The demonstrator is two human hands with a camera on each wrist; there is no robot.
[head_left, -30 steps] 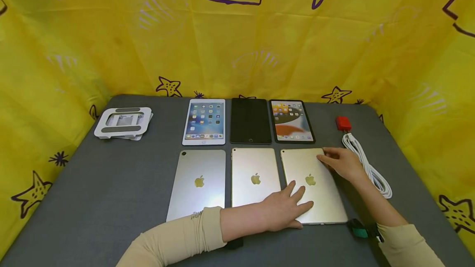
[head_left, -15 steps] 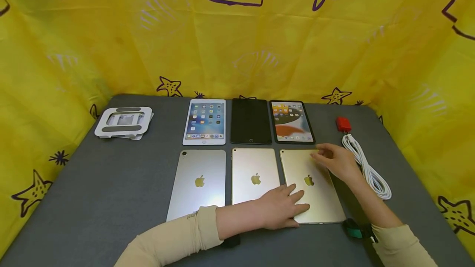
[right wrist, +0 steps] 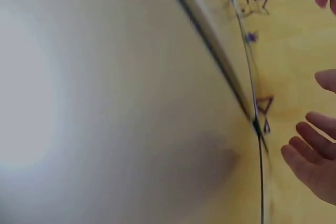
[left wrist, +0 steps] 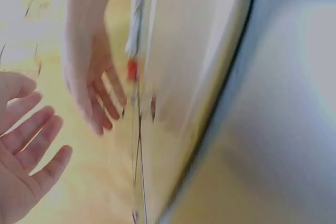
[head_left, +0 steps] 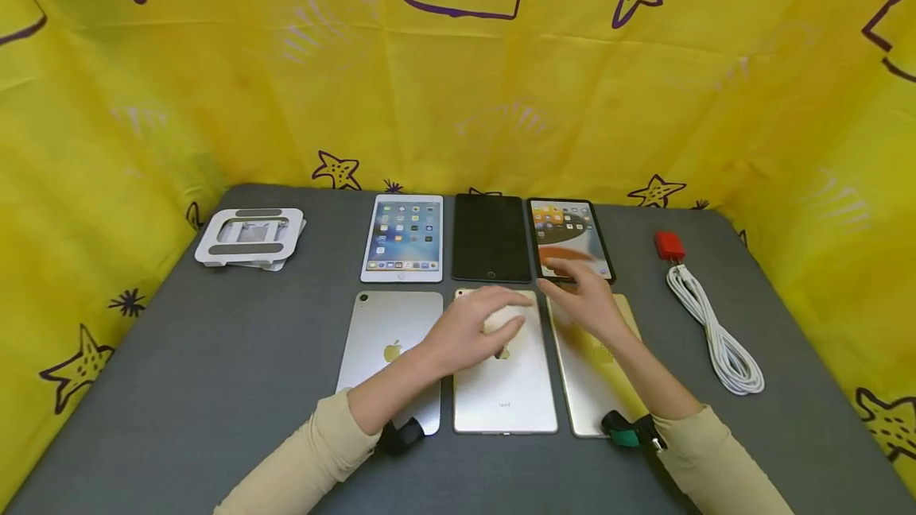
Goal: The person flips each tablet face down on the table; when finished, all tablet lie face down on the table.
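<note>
In the head view, my left hand [head_left: 475, 328] hovers over the middle tablet [head_left: 504, 408] of the front row, fingers loosely bent and holding nothing. My right hand [head_left: 590, 300] is over the far end of the gold tablet [head_left: 590, 388] at front right, its fingertips overlapping the lower edge of a lit tablet [head_left: 572, 241] behind. It holds nothing either. The silver tablet [head_left: 401, 316] at front left lies partly under my left forearm. All front tablets lie face down, logos up. Both wrist views show the left hand [left wrist: 29, 156] and right hand [right wrist: 315, 153] with spread fingers.
Along the back lie a white-framed lit tablet [head_left: 404, 237] and a dark-screened tablet [head_left: 490, 238]. A white folding stand [head_left: 250, 249] sits at back left. At right are a red charger plug [head_left: 669, 245] and a coiled white cable [head_left: 716, 340]. Yellow cloth [head_left: 458, 102] walls the table [head_left: 272, 372].
The gold tablet shifted slightly left, then both hands came off it. My left hand moved left and away from me over the middle tablet; my right hand moved left from the gold tablet's far corner.
</note>
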